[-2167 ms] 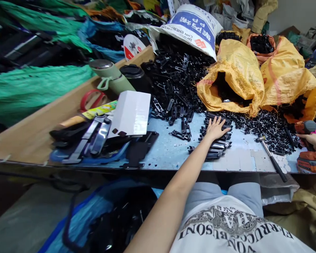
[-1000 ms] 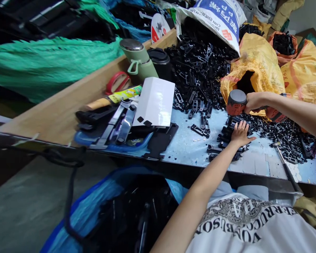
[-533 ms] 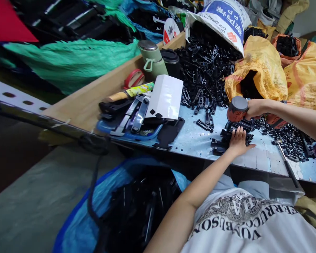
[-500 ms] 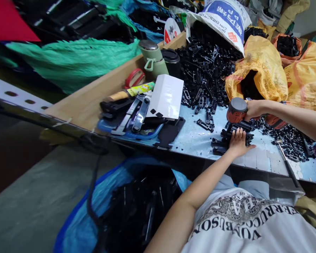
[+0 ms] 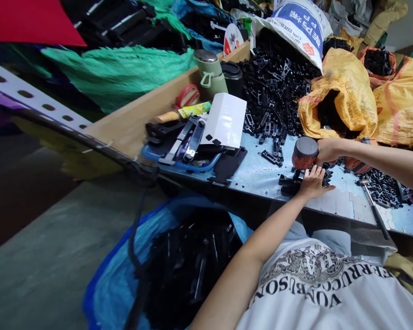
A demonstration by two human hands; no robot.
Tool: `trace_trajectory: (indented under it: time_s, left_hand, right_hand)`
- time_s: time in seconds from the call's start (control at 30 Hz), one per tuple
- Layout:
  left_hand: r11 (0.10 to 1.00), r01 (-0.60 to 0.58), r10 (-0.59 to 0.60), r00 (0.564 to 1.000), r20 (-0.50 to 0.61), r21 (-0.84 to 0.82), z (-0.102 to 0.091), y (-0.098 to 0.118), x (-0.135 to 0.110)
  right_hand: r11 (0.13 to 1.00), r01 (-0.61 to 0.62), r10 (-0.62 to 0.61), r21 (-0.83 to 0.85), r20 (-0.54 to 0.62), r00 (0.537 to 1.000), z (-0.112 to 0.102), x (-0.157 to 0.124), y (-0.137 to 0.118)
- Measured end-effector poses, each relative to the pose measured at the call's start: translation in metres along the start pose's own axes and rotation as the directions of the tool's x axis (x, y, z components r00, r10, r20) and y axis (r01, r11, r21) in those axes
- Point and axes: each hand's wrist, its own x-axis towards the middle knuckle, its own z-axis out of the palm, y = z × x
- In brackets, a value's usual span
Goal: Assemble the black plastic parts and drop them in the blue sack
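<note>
My left hand (image 5: pixel 313 182) lies flat, fingers apart, on a stack of black plastic brackets (image 5: pixel 291 183) near the front edge of the light blue table (image 5: pixel 254 176). My right hand (image 5: pixel 326 150) is wrapped round a red and grey cordless drill (image 5: pixel 304 153), held directly above the brackets beside my left fingers. The drill's tip is hidden behind its body.
A heap of black plastic parts (image 5: pixel 271 82) spills from a white sack (image 5: pixel 296 25). Yellow sacks (image 5: pixel 340 98) stand at the back right. A hammer (image 5: pixel 373 206), small black screws (image 5: pixel 382 185), a white box (image 5: pixel 227 120), a green flask (image 5: pixel 211 78) and a blue bag of parts (image 5: pixel 179 266) lie around.
My right hand brought the drill from the far right over to the brackets and lowered it. My left hand stayed on the stack. The camera swung left.
</note>
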Motion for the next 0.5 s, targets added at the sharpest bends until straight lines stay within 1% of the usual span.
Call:
trace_trajectory:
  time_s: [0.07,0.1,0.2,0.27,0.3,0.37,0.43,0.5]
  left_hand:
    - [1.0,-0.003,0.003,1.0,-0.006,-0.012,-0.001,0.002,-0.001]
    - [1.0,0.001,-0.001,1.0,-0.004,-0.017,-0.002,0.002,-0.001]
    - [0.999,0.03,-0.027,0.998,0.053,-0.042,-0.005,0.003,-0.001]
    - [0.997,0.05,-0.043,0.993,0.108,-0.057,-0.006,0.003,0.001]
    - [0.997,0.056,-0.049,0.991,0.128,-0.059,-0.006,0.002,0.002]
    - [0.996,0.063,-0.054,0.988,0.146,-0.056,-0.006,0.002,0.003]
    - [0.997,0.057,-0.049,0.988,0.145,-0.055,-0.004,0.002,0.004]
    - [0.998,0.048,-0.041,0.99,0.134,-0.052,-0.003,0.003,0.004]
  right_hand:
    - [1.0,0.005,-0.005,-0.019,0.03,1.0,0.002,-0.003,-0.007]
    - [0.999,0.0,0.001,-0.033,0.021,1.0,0.002,-0.006,-0.01]
    - [0.993,-0.005,-0.005,-0.115,-0.08,0.997,-0.001,-0.02,-0.016]
    - [0.986,0.03,-0.051,-0.161,-0.131,0.99,-0.003,-0.029,-0.022]
    - [0.984,0.053,-0.076,-0.169,-0.133,0.988,-0.004,-0.032,-0.026]
    - [0.984,0.1,-0.115,-0.15,-0.092,0.989,-0.003,-0.033,-0.034]
    - [0.986,0.116,-0.122,-0.118,-0.043,0.992,-0.001,-0.028,-0.044]
    - [0.987,0.122,-0.125,-0.1,-0.024,0.992,0.002,-0.022,-0.052]
